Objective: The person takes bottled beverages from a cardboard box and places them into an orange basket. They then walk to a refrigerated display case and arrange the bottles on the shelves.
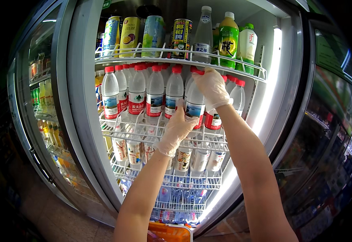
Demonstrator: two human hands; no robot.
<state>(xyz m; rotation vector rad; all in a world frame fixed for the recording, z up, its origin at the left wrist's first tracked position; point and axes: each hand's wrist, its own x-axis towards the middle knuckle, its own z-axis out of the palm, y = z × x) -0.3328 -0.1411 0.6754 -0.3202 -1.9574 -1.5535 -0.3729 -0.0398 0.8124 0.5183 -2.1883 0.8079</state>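
Both my hands wear thin translucent gloves and reach into an upright drinks cooler. My right hand (210,87) grips the red cap and neck of a water bottle (195,104), which leans slightly on the second shelf. At the lower part of this bottle is my left hand (177,130), its thumb and fingers spread around the label; whether it grips the bottle is not certain. Red-capped water bottles (137,92) stand in rows to the left and behind, and another bottle with a red cap (239,93) is at the right.
A wire shelf (151,59) above holds cans and bottles. Lower wire shelves (169,180) carry more bottles. The cooler's door frame (85,90) stands at the left, a bright light strip (266,106) at the right. An orange plastic basket (176,231) sits at the bottom.
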